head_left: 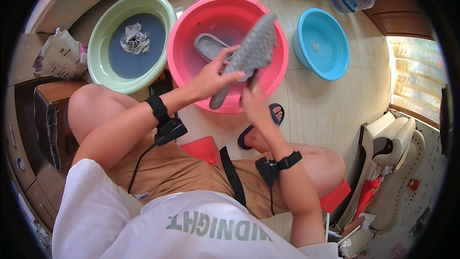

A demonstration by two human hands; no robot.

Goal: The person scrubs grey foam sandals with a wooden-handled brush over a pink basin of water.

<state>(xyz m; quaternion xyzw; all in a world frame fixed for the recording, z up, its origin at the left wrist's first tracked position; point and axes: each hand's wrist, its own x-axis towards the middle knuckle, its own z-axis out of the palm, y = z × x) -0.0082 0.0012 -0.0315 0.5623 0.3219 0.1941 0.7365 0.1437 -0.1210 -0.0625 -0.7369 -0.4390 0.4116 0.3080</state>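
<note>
A grey slipper (pixel 253 50) is tilting over the pink tub (pixel 186 29).
The green tub (pixel 97 43) is holding dark water (pixel 125 65) and a crumpled cloth (pixel 134 39). The left hand (pixel 213 76) is gripping the slipper, partly hiding another slipper (pixel 208 44) below. The blurry right hand (pixel 255 103) is clutching a dark thing (pixel 252 80), hard to make out. The blue tub (pixel 339 33) is holding clear water (pixel 327 56).

I am looking into what seems to be a home: household washbasins are sitting on a tiled floor (pixel 314 96), a pink basin (pixel 175 52) beneath the fingers (pixel 224 55), a green basin (pixel 97 43) to their left, a blue basin (pixel 296 43) to their right. Cream studded furniture (pixel 412 163) is standing farther right, wooden drawers (pixel 40 201) far left.
</note>
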